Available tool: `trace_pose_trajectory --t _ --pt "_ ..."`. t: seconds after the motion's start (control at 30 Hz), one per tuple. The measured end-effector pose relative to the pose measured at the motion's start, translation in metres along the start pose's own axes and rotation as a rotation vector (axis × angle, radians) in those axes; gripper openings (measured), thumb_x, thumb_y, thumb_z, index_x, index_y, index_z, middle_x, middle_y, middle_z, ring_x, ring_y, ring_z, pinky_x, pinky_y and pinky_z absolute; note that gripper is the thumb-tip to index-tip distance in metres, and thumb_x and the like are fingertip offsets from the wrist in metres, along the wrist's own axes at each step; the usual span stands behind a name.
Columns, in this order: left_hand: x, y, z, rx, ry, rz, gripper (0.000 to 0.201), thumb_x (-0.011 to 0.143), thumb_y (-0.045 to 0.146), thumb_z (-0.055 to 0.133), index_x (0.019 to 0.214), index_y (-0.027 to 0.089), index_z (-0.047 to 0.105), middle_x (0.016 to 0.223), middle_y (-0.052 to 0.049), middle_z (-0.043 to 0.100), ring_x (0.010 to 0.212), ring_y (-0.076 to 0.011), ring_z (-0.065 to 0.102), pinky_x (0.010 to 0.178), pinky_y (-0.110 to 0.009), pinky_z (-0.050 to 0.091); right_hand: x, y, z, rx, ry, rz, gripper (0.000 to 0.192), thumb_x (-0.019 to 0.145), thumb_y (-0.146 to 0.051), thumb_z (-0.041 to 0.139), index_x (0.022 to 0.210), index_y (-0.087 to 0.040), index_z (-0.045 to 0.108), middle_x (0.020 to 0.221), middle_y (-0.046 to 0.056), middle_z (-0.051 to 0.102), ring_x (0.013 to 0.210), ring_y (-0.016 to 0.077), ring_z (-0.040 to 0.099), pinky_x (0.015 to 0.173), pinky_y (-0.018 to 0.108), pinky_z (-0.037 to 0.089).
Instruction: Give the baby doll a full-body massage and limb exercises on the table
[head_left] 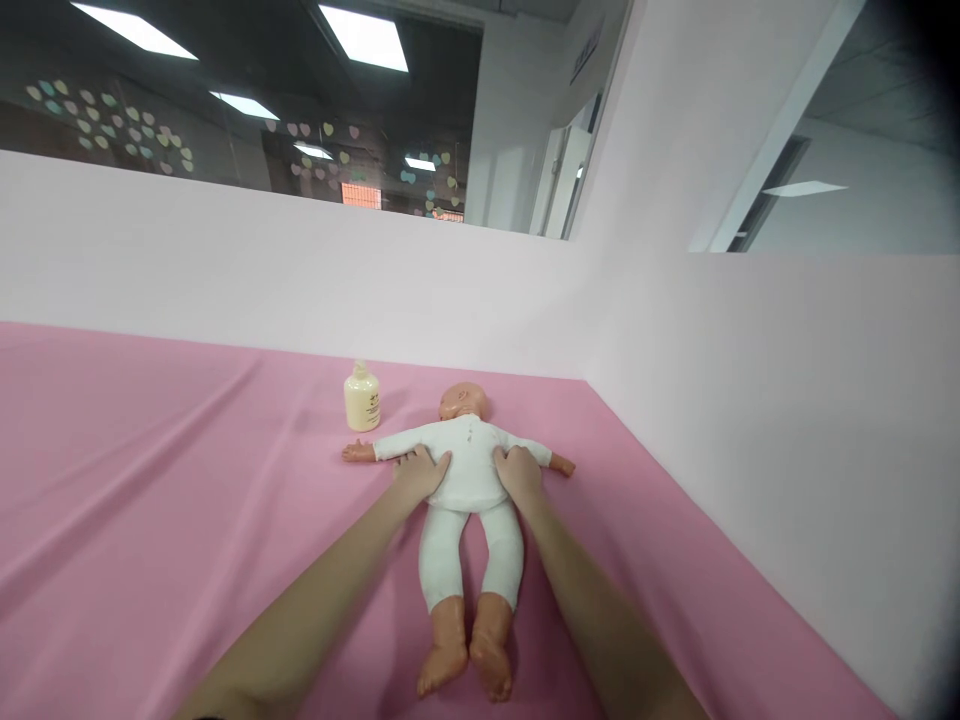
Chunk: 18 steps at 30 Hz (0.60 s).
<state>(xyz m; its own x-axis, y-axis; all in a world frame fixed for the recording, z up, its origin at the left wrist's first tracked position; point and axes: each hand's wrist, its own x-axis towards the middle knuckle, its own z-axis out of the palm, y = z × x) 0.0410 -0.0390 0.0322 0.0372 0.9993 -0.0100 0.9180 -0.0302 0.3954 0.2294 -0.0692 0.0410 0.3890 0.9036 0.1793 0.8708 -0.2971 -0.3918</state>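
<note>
A baby doll [469,455] in a white top and white leggings lies on its back on the pink sheet [165,500], arms spread, bare feet toward me. My left hand [420,472] rests flat on the doll's side under its arm. My right hand [517,470] lies on the opposite side of the torso. Both hands press against the white top with fingers together, and I cannot tell whether they grip the cloth.
A small cream-yellow bottle [361,398] stands upright just beyond the doll's outstretched arm, left of its head. Pale pink walls [750,400] close off the back and right side of the sheet-covered surface. Glass above shows a dim room with ceiling lights.
</note>
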Motion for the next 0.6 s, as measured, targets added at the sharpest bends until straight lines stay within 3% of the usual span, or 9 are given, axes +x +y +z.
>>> trace_pose_trajectory --t 0.17,0.37,0.47,0.6 --pt "0.002 -0.003 0.004 -0.007 0.018 0.009 0.072 0.085 0.062 0.028 0.120 0.001 0.045 0.130 -0.030 0.049 0.123 -0.0401 0.046 0.099 -0.048 0.033 -0.002 -0.001 0.005 -0.007 0.026 0.003 0.056 0.089 -0.043 0.032 0.103 -0.001 0.066 0.105 0.027 0.066 0.104 0.0359 0.061 0.092 0.043 0.040" --pt "0.012 -0.011 0.011 -0.100 0.019 0.078 0.069 0.086 0.059 0.030 0.121 0.001 0.044 0.131 -0.029 0.049 0.126 -0.0375 0.044 0.100 -0.045 0.035 0.007 0.010 0.020 0.212 -0.088 -0.030 0.061 0.091 -0.046 0.027 0.113 0.001 0.059 0.123 0.028 0.057 0.123 0.0353 0.049 0.105 0.049 0.030" --pt "0.018 -0.021 0.014 -0.233 0.019 0.189 0.064 0.087 0.057 0.033 0.124 0.006 0.043 0.136 -0.023 0.048 0.129 -0.0318 0.044 0.102 -0.039 0.037 0.007 0.015 0.020 0.293 -0.135 -0.094 0.061 0.090 -0.050 0.030 0.121 -0.002 0.054 0.133 0.023 0.051 0.129 0.0310 0.044 0.106 0.045 0.031" --pt "0.017 -0.026 0.011 -0.438 -0.009 0.283 0.059 0.087 0.055 0.039 0.129 0.013 0.038 0.138 -0.015 0.048 0.126 -0.0271 0.048 0.102 -0.037 0.041 -0.003 0.013 0.011 0.437 -0.204 -0.215 0.061 0.090 -0.053 0.034 0.133 -0.011 0.045 0.131 0.016 0.055 0.119 0.0225 0.055 0.092 0.029 0.046"
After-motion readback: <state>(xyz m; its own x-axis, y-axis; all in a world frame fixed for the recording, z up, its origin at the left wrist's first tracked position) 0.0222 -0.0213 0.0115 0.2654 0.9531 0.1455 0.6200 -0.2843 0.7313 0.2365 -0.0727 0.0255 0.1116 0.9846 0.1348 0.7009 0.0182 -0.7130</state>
